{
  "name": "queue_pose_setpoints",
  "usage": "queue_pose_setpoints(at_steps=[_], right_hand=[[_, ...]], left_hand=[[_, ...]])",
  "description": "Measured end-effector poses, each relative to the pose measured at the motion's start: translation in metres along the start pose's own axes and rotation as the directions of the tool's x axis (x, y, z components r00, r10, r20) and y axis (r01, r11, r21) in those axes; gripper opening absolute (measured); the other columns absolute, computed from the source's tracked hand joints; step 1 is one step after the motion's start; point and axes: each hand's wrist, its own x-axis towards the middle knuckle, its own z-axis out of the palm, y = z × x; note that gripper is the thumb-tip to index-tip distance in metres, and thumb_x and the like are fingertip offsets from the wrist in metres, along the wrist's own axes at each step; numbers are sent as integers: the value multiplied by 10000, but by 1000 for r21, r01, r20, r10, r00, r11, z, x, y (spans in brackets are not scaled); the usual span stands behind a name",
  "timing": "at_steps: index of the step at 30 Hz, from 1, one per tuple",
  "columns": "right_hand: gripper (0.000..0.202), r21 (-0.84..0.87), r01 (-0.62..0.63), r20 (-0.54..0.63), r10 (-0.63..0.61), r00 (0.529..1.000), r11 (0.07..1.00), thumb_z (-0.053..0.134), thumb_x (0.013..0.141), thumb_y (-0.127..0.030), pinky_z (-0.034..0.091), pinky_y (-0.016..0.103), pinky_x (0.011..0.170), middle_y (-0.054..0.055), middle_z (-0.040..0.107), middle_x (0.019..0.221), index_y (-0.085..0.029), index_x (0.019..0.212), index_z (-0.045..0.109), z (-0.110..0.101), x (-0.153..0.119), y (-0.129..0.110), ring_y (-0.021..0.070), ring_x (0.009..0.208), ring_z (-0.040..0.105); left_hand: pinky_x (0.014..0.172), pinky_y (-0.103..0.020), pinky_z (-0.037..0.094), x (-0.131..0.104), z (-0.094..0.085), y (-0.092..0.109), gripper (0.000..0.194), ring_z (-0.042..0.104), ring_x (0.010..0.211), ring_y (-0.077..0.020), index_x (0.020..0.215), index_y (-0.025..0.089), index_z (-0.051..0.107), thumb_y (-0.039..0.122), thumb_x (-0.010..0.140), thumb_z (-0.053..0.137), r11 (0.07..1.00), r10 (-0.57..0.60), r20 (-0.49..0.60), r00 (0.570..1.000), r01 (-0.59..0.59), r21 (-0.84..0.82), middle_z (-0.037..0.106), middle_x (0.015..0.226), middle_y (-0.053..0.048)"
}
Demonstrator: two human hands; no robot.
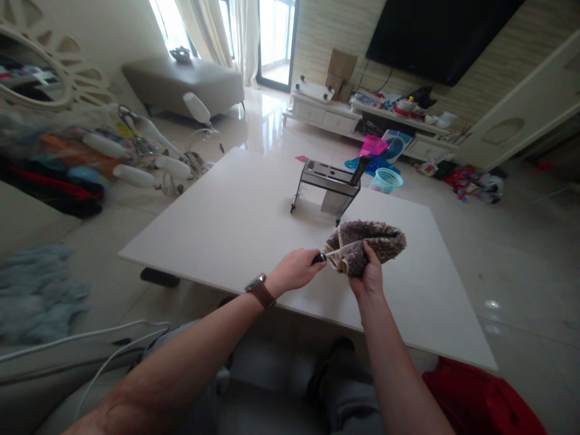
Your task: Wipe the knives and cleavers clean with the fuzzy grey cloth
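A white bench [203, 220] is topped by a metal rack [327, 180], before which a shaggy brown cloth [353, 233], judged soft and light, is held in the closed grip of the right hand [371, 277]. Against the cloth, above the bench, a knife [343, 248] is clasped by its black handle [319, 258] in the left hand [296, 269]; likely stiff and sharp-bladed, it is best held there.

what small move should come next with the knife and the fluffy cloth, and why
Probably slide the cloth slowly along the blade, away from the black handle: the left grip holds that handle, the right grip has the cloth bunched against the blade, and the right thumb sits close to it, so a gentle stroke seems safer.
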Motion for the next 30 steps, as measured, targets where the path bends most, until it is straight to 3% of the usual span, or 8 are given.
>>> queue_pose_setpoints(at_steps=[5, 9, 16, 30], right_hand=[[362, -85, -7, 109, 17, 994, 996, 890, 654, -214, 656, 317, 792, 20, 810, 936, -176, 982, 741, 10, -18, 10, 183, 822, 767], [394, -160, 38, 171, -10, 985, 986, 910, 585, -193, 643, 270, 737, 11, 804, 919, -181, 946, 752, 19, -31, 21, 172, 800, 756], [390, -189, 46, 136, -21, 991, 981, 917, 558, -183, 644, 260, 700, 13, 800, 885, -177, 914, 759, 20, -31, 28, 165, 754, 748], [411, -193, 37, 108, -16, 994, 980, 922, 535, -176, 649, 252, 709, 23, 807, 894, -158, 916, 769, 21, -32, 26, 162, 756, 753]], left_hand=[[869, -318, 532, 9, 8, 0, 317, 694, 972, -239, 1032, 146, 731, 354, 974, 499, 926, 25, -17, 1000, -29, -376, 777, 1075, -102], [1021, -333, 523, 10, 10, -2, 364, 671, 1132, -242, 1153, 143, 739, 308, 912, 521, 847, 52, 25, 998, -31, -530, 762, 1216, -87], [1025, -367, 538, 5, 3, 1, 432, 673, 1136, -272, 1240, 146, 734, 324, 897, 542, 904, -16, 56, 998, 38, -426, 774, 1202, -101], [916, -362, 562, 4, 8, 1, 346, 703, 978, -266, 1053, 137, 771, 349, 909, 540, 942, -38, 16, 999, 41, -333, 795, 1048, -111]])
